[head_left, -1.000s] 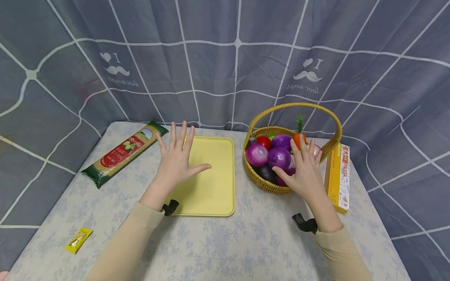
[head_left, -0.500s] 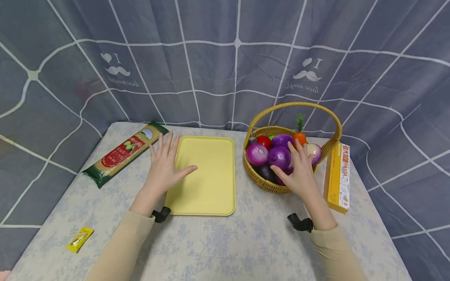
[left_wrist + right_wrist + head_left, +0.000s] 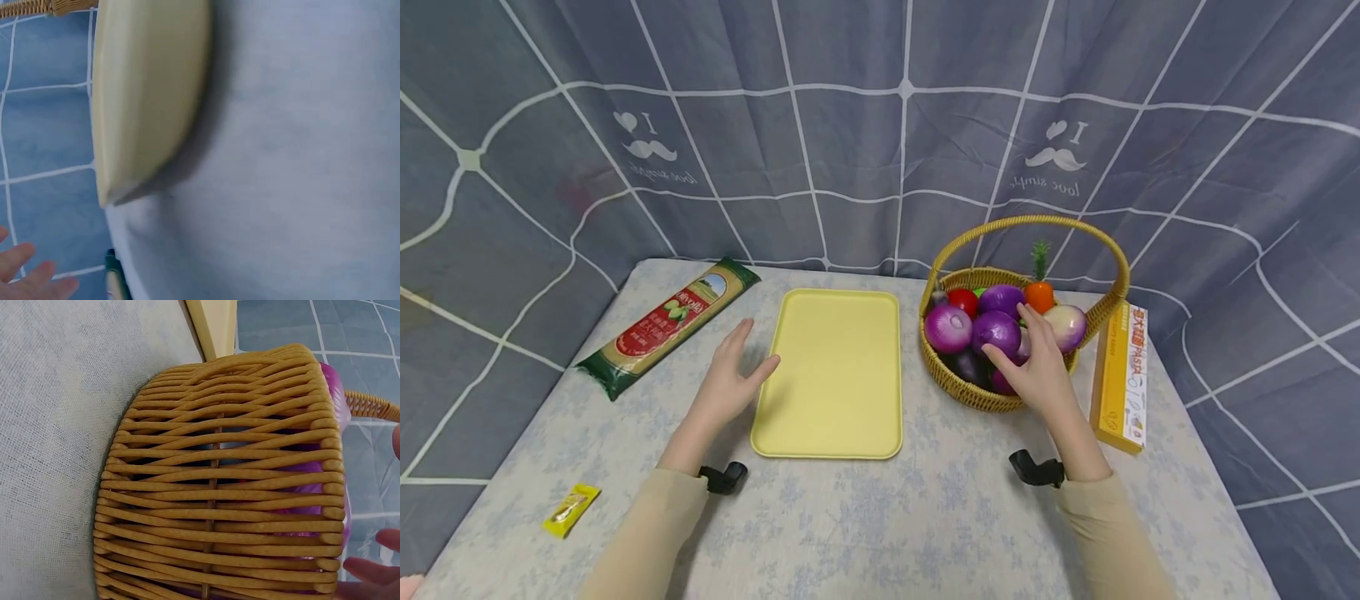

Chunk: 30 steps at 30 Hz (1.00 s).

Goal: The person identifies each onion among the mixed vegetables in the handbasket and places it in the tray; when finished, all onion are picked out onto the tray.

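Observation:
My left hand (image 3: 722, 390) hovers just left of the yellow tray (image 3: 835, 375), fingers loosely extended, thumb toward the tray's edge, holding nothing. My right hand (image 3: 1043, 373) is over the front right of the wicker basket (image 3: 973, 398). Its thumb and fingers are spread near a purple onion (image 3: 996, 335); whether they touch it cannot be told. Also in the basket are another purple onion (image 3: 948, 329), a carrot (image 3: 1039, 297), a red tomato-like piece (image 3: 962, 302), a dark eggplant (image 3: 968, 367) and a pale onion (image 3: 1066, 327). In the right wrist view, fingertips (image 3: 369, 572) show beside the basket's rim.
A pasta bag (image 3: 670, 325) lies at the back left. An orange pasta box (image 3: 1120, 379) stands right of the basket, close to its side. A small yellow packet (image 3: 571, 511) lies front left. The basket's tall handle (image 3: 1030, 222) arches over the vegetables. A grey curtain (image 3: 850, 142) hangs behind.
My left hand has moved left and toward me, off the tray, its fingers less spread. My right hand has drifted slightly left, its fingers drawn closer together. The objects stay put.

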### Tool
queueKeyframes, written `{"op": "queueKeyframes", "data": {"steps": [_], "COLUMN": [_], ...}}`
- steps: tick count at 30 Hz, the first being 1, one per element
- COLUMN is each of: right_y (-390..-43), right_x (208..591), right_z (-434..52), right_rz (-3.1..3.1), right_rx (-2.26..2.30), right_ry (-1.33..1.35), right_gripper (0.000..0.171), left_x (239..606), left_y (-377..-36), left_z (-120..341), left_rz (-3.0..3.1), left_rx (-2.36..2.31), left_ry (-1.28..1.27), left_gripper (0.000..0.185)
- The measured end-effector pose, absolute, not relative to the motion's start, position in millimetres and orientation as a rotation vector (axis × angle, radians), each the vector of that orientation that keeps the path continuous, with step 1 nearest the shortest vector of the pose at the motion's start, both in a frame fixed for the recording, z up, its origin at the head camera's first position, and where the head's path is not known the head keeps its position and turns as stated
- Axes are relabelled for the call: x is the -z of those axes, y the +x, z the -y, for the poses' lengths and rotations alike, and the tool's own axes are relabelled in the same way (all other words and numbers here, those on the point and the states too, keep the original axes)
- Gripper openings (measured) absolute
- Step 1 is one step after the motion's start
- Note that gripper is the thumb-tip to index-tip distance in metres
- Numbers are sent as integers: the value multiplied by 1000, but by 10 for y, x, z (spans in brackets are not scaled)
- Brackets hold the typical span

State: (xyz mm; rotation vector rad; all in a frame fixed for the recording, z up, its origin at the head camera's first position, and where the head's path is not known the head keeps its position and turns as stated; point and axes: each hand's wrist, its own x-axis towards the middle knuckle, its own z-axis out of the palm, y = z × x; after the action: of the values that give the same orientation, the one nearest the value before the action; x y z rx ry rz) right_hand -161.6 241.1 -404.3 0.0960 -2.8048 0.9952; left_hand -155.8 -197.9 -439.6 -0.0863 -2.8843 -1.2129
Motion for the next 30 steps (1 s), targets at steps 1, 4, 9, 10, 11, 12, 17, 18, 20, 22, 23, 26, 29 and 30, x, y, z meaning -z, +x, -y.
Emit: {"op": "queueKeyframes", "data": {"steps": [1, 4, 9, 10, 11, 12, 17, 18, 20, 22, 23, 26, 29, 30], "right_y": [-1624, -1650, -1694, -1700, -1704, -1709, -1722, -1728, -1737, -1750, -1756, -1770, -1773, -1772], "right_x": [4043, 4048, 4064, 4067, 4066, 4068, 4057, 4055, 4051, 4053, 4051, 4049, 4043, 4044], "right_z": [-2414, -2423, -2438, -2441, -2443, -2447, -2446, -2443, -2435, -2429, -2422, -2403, -2388, -2388], "right_rz": [2803, 2788, 2759, 2758, 2758, 2760, 2774, 2778, 2789, 2800, 2804, 2816, 2825, 2827], "right_rx": [-1014, -1098, -1234, -1246, -1261, -1274, -1330, -1333, -1327, -1310, -1304, -1307, -1318, -1316], "right_ry": [90, 73, 35, 27, 18, 8, -25, -30, -37, -45, -49, -72, -116, -130], "right_gripper": [90, 89, 86, 86, 86, 86, 88, 89, 90, 90, 90, 89, 88, 88], "left_x": [4413, 4471, 4578, 4596, 4613, 4628, 4677, 4683, 4697, 4706, 4713, 4724, 4731, 4736], "left_y": [-1551, -1531, -1518, -1519, -1522, -1528, -1554, -1556, -1561, -1565, -1568, -1561, -1546, -1543], "left_z": [1992, 2020, 2041, 2043, 2045, 2045, 2056, 2055, 2048, 2031, 2026, 2009, 1998, 1995], "left_rz": [2893, 2917, 2931, 2928, 2924, 2920, 2884, 2881, 2891, 2902, 2908, 2914, 2906, 2903], "left_rx": [1256, 1402, 1545, 1553, 1561, 1568, 1636, 1647, 1642, 1625, 1618, 1598, 1613, 1619], "left_ry": [-55, 48, 140, 137, 126, 112, 59, 58, 57, 57, 57, 93, 137, 150], "left_gripper": [81, 76, 71, 70, 68, 67, 63, 62, 61, 61, 61, 60, 59, 58]}}
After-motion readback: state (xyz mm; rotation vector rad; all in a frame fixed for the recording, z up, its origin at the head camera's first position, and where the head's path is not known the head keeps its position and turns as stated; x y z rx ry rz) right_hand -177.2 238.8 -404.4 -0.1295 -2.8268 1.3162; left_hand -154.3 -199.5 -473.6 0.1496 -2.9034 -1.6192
